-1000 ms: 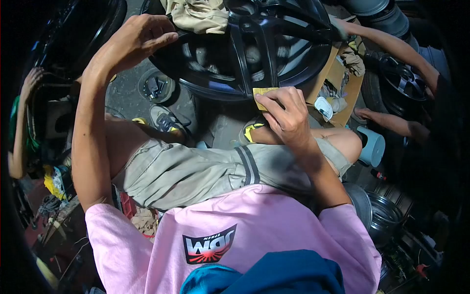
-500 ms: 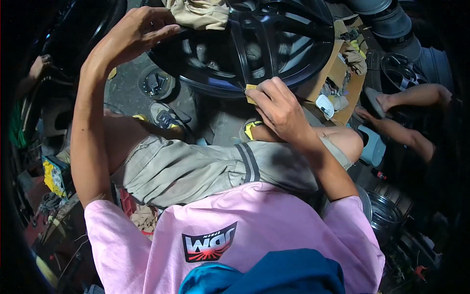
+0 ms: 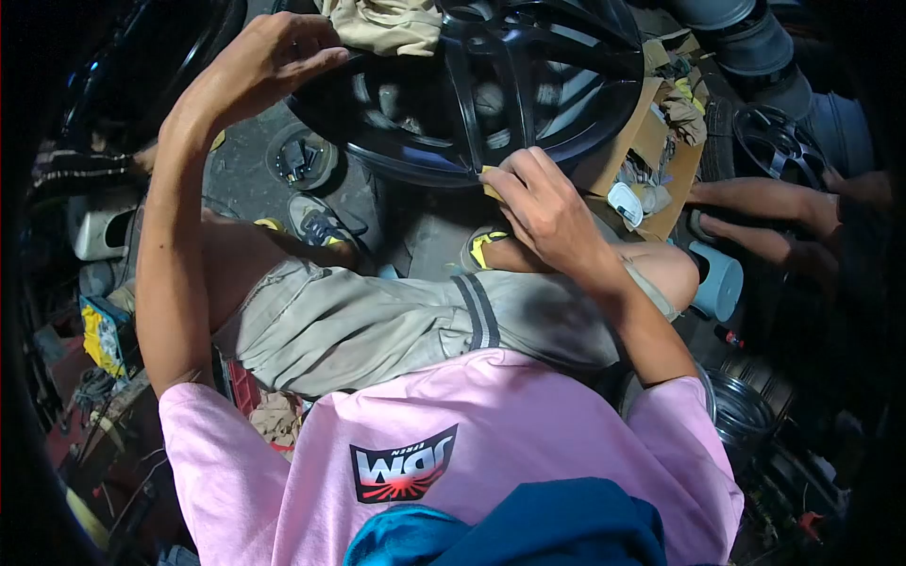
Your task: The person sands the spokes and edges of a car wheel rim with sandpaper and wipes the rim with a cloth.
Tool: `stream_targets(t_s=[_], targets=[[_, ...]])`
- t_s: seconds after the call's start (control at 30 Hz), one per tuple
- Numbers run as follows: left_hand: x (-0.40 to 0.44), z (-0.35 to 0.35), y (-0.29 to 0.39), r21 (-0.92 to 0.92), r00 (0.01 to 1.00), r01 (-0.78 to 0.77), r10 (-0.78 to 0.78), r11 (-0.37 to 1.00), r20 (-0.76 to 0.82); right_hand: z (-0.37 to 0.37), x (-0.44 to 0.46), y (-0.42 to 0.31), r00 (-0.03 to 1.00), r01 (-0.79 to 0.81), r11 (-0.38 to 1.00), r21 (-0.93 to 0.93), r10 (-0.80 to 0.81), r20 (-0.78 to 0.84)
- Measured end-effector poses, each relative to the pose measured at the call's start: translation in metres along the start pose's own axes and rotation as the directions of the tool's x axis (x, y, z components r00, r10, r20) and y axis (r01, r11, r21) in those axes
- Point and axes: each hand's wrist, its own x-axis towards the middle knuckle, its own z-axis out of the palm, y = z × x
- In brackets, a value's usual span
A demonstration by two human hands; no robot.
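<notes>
Head view shows a black wheel [image 3: 464, 90] in front of a seated person in a pink shirt [image 3: 528, 424] and pale shorts [image 3: 396, 325]. The right hand [image 3: 543, 208] pinches a small yellow pad [image 3: 490, 181] between thumb and fingers, at the wheel's near edge, by the foot of a spoke. Most of the pad is covered by the fingers. The left hand [image 3: 283, 57] is by the wheel's left edge with its fingers bent and its thumb pointing toward the rim; the fingertips are partly hidden, so I cannot tell whether it grips the edge or merely rests there. Just beside it, a beige cloth [image 3: 382, 26] lies over the upper left edge of the wheel.

On the floor [image 3: 241, 174], left of the wheel, a round tub [image 3: 330, 168] holds small dark pieces, near the person's left shoe [image 3: 321, 224]. Right of the wheel is a cardboard box [image 3: 679, 208] with mixed items and a white lid [image 3: 625, 203] near its near left corner. Beyond the right knee sits a light blue stool [image 3: 717, 283]. Farther right, another person's legs [image 3: 764, 198] reach toward the box.
</notes>
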Motion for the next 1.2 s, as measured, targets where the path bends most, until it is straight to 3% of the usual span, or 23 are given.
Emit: stream_targets(t_s=[0.1,0.13,0.17,0.23,0.27,0.3,0.37,0.43,0.5,0.53,0.6,0.63,0.7,0.77,0.87,1.0,1.1,1.2], targets=[[0.006,0.006,0.015,-0.027,0.999,-0.043,0.043,0.999,0.005,0.005,0.000,0.000,1.000,0.001,1.000,0.015,-0.001,-0.019],[0.007,0.007,0.025,-0.039,0.996,0.028,-0.025,0.999,0.081,0.005,-0.001,0.001,1.000,-0.005,1.000,0.025,0.006,-0.015],[0.004,0.016,0.029,-0.083,0.994,-0.105,0.106,0.991,0.009,0.004,-0.003,0.002,1.000,-0.006,1.000,0.025,0.007,-0.015],[0.004,0.026,0.045,-0.086,0.989,-0.094,0.103,0.992,0.106,0.000,-0.009,0.004,0.999,-0.029,0.998,0.047,0.031,-0.038],[0.002,0.040,0.050,-0.089,0.986,-0.157,0.161,0.984,0.048,0.001,-0.008,0.002,0.999,-0.037,0.998,0.048,0.039,-0.038],[0.005,0.044,0.062,-0.116,0.977,-0.144,0.159,0.983,0.140,0.003,-0.001,0.001,0.998,-0.019,0.999,0.038,0.021,-0.055],[0.006,0.072,0.062,-0.166,0.944,-0.315,0.327,0.934,0.048,0.004,0.007,0.003,0.997,-0.004,1.000,0.030,0.007,-0.081],[0.006,0.084,0.070,-0.202,0.959,-0.243,0.266,0.949,0.095,0.002,0.015,0.007,0.999,-0.020,1.000,0.012,0.021,-0.046],[0.003,0.106,0.061,-0.148,0.967,-0.246,0.253,0.958,0.031,-0.006,0.015,0.018,0.991,-0.085,0.995,0.052,0.090,-0.099],[0.001,0.110,0.064,-0.148,0.967,-0.242,0.250,0.959,0.038,-0.011,0.009,0.027,0.964,-0.191,0.972,0.137,0.212,-0.161],[0.001,0.116,0.075,-0.222,0.990,0.005,0.027,0.975,0.141,-0.025,0.001,0.039,0.866,-0.350,0.898,0.267,0.418,-0.272],[0.004,0.118,0.078,-0.216,0.988,0.003,0.031,0.976,0.153,-0.024,-0.005,0.040,0.753,-0.459,0.793,0.401,0.587,-0.298],[0.008,0.121,0.080,-0.293,0.975,0.117,-0.055,0.949,0.214,-0.026,-0.010,0.048,0.634,-0.498,0.663,0.559,0.718,-0.286],[0.008,0.121,0.083,-0.299,0.967,0.158,-0.086,0.941,0.239,-0.026,-0.015,0.056,0.620,-0.477,0.627,0.616,0.737,-0.270],[0.008,0.121,0.088,-0.321,0.952,0.227,-0.140,0.920,0.274,-0.023,-0.017,0.061,0.753,-0.290,0.861,0.419,0.475,-0.455],[0.009,0.124,0.093,-0.291,0.943,0.258,-0.175,0.921,0.282,-0.022,-0.018,0.061,0.811,-0.244,0.874,0.420,0.421,-0.406],[0.011,0.121,0.094,-0.304,0.937,0.264,-0.169,0.915,0.307,-0.021,-0.015,0.049,0.800,-0.304,0.842,0.446,0.480,-0.361],[0.012,0.115,0.096,-0.289,0.930,0.266,-0.166,0.920,0.326,-0.020,-0.011,0.044,0.853,-0.247,0.886,0.393,0.391,-0.346]])
